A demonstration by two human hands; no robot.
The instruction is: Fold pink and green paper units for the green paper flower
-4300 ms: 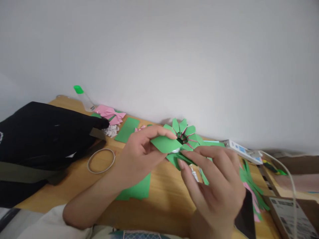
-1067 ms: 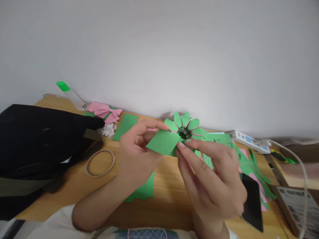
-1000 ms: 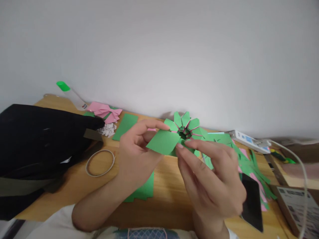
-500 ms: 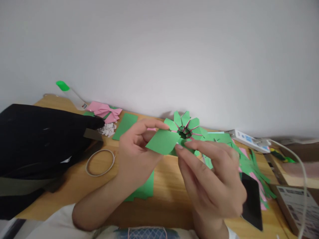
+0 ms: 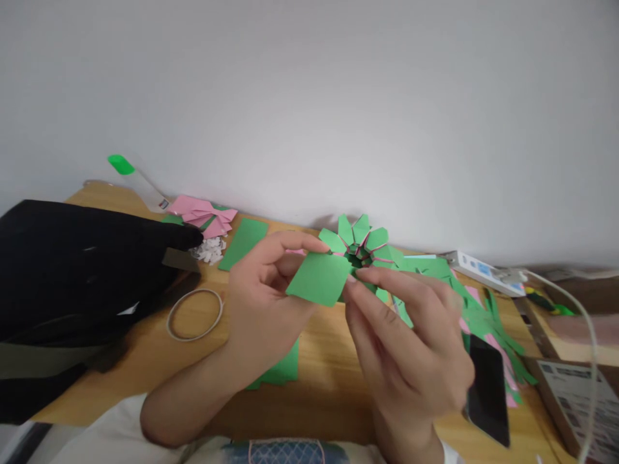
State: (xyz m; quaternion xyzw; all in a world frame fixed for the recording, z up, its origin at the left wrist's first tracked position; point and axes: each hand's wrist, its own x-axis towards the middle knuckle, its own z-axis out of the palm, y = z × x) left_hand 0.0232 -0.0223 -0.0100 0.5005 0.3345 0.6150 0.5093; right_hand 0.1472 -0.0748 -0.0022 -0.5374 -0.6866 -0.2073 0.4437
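A small piece of green paper [image 5: 319, 278] is held up above the table, tilted toward me. My left hand [image 5: 271, 303] pinches it from the left, index finger along its top edge and thumb behind. At the paper's right edge, my right hand [image 5: 411, 341] has thumb and index finger pressed close together; whether something tiny sits between them is hidden. Just behind the hands stands a green paper flower-like ring [image 5: 360, 238] with pink edges, partly covered by the paper and fingers. Below my left wrist lie more green sheets [image 5: 285, 367].
At left are a black bag [image 5: 87, 277], a tape ring [image 5: 195, 314], white scraps [image 5: 210, 250], folded pink paper [image 5: 203, 212] and a green-capped clear tube [image 5: 140, 183]. At right lie green strips [image 5: 478, 316], a phone [image 5: 487, 390], a power strip [image 5: 486, 274] and its white cable [image 5: 587, 335].
The green paper has tilted slightly, its lower right corner dropping. My right fingertips have shifted a little along its right edge; a white speck seen there earlier no longer shows.
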